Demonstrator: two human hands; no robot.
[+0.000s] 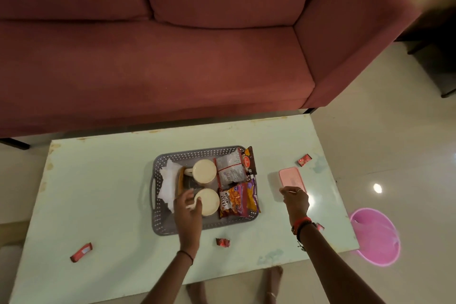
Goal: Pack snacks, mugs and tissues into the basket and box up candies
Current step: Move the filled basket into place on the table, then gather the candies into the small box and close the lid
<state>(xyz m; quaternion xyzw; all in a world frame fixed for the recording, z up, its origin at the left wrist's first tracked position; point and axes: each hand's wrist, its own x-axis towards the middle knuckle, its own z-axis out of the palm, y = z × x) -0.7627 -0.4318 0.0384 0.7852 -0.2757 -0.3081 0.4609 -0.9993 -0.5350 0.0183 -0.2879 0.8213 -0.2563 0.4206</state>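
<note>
A grey perforated basket (161, 226) sits mid-table. Inside it lie white tissues (167, 180), two cream mugs (204, 172) (209, 201) and several snack packets, one of them a purple and orange nut packet (238, 198). My left hand (188, 207) holds the handle of the nearer mug, which stands in the basket. To the right is a pink lidded box (291, 176); my right hand (296, 201) rests at its near edge, fingers curled on it. Red wrapped candies lie loose on the table (304, 159) (222, 242) (81, 252).
The pale green table (111, 180) stands in front of a maroon sofa (172, 44). A pink tub (375, 237) sits on the tiled floor at the right, beside the table corner. Another red candy (320, 226) peeks out behind my right wrist. My feet show below the near table edge.
</note>
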